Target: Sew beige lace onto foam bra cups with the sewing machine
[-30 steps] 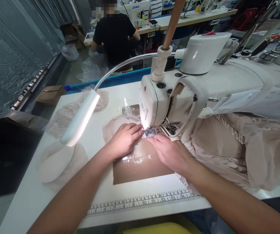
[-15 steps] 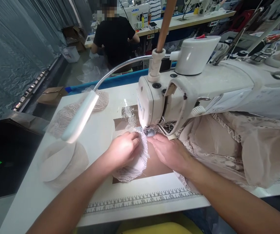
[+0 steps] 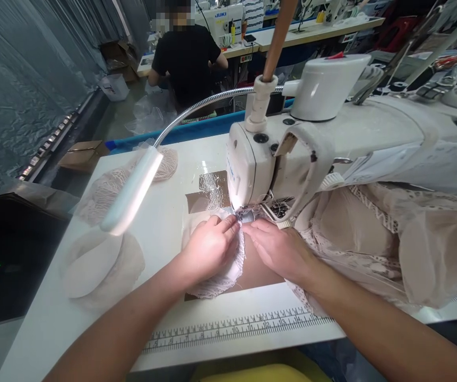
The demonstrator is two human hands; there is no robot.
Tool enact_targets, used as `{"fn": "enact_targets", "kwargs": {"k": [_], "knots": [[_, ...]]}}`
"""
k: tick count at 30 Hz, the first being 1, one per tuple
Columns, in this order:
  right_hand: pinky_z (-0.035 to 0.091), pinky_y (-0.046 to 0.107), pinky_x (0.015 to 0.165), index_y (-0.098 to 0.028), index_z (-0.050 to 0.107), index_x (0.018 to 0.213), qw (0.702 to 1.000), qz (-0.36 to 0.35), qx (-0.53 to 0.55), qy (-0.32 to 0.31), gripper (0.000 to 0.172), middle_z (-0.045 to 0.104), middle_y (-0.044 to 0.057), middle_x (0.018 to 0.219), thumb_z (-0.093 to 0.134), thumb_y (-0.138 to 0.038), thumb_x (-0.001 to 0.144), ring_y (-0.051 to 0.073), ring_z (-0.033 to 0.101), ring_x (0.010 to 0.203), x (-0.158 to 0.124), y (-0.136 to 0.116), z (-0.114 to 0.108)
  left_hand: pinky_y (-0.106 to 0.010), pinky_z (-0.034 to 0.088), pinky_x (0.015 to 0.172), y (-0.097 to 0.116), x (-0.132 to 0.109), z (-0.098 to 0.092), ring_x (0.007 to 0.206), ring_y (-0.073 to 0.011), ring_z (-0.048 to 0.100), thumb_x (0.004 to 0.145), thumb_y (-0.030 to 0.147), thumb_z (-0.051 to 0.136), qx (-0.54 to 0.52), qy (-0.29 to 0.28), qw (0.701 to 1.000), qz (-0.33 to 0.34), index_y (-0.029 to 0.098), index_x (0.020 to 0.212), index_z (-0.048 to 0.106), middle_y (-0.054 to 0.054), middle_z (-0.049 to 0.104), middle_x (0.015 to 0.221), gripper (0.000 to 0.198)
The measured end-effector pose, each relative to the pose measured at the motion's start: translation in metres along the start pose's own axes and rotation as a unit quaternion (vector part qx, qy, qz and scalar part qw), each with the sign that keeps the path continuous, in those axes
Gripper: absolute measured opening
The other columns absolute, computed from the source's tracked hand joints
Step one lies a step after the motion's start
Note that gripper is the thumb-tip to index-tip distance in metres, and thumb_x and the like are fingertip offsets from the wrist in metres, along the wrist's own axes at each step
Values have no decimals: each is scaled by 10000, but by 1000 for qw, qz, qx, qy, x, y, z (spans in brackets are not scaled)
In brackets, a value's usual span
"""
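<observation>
A pale pink lace bra cup [image 3: 234, 270] lies under the front of a white sewing machine [image 3: 250, 164], its upper edge at the presser foot [image 3: 239, 215]. My left hand [image 3: 214, 244] rests on the cup with fingers bent and closed on the fabric, tips close to the needle area. From the other side, my right hand [image 3: 278, 246] reaches in with its fingers together, tips at the cup's right edge just below the foot. Its thumb is mostly hidden. Beside my right forearm lies a heap of beige bras with lace trim [image 3: 355, 228].
Loose cups [image 3: 93, 265] and lacy pieces [image 3: 104, 196] lie on the left of the white table [image 3: 164, 212]. A lit lamp [image 3: 132, 193] on a bent metal neck hangs over them. A printed ruler [image 3: 236, 329] runs along the front edge. Beyond, a person [image 3: 186, 58] sits at another machine.
My left hand has moved slightly right and forward, its fingers now nearer the presser foot and over the cup's right edge. My right hand stays nearly in place.
</observation>
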State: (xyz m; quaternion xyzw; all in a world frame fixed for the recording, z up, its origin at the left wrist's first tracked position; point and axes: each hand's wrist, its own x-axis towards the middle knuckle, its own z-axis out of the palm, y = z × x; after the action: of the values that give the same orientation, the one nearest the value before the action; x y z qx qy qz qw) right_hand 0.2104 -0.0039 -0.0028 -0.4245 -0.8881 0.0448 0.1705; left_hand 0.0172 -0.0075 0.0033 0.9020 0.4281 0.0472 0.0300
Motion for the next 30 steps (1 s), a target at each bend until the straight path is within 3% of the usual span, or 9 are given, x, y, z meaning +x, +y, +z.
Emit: {"fn": "enact_targets", "kwargs": {"k": [11,16,21,26,30], "knots": [[339,279,617,-162,683,934,1000,-31,3,-4,251,632,44,804,452,-96,863,152,517,720,-4,1,0,-401,497,803,1,0,-3,874,-231,522,945,279,359,-6,12,1000,-11,130,1231,573,-84,545,1322,386],[312,298,633,-169,688,843,991,-118,52,-26,230,587,29,704,475,-237,900,156,463,691,-7,0,-3,-402,500,843,-6,-5,-12,957,-244,547,934,301,408,-51,15,999,-13,126,1212,584,-103,554,1301,372],[299,299,644,-172,685,823,980,-167,108,-29,232,590,12,680,494,-283,897,143,436,664,-10,0,-4,-363,510,773,-13,-8,-14,913,-233,579,925,263,429,-80,29,996,-32,108,1089,642,-133,626,1080,310],[324,293,659,-175,685,808,988,-120,99,-23,266,601,19,684,459,-260,919,139,481,673,-9,0,-4,-386,481,744,-8,-8,-8,856,-232,559,933,279,406,-27,22,999,3,128,1111,637,-128,617,1049,328],[356,283,671,-173,678,937,998,-49,48,2,248,633,39,790,432,-179,917,149,540,743,-7,0,-4,-390,456,737,-2,-9,-9,889,-236,544,944,294,383,-9,3,999,32,153,1200,595,-125,599,1163,361]]}}
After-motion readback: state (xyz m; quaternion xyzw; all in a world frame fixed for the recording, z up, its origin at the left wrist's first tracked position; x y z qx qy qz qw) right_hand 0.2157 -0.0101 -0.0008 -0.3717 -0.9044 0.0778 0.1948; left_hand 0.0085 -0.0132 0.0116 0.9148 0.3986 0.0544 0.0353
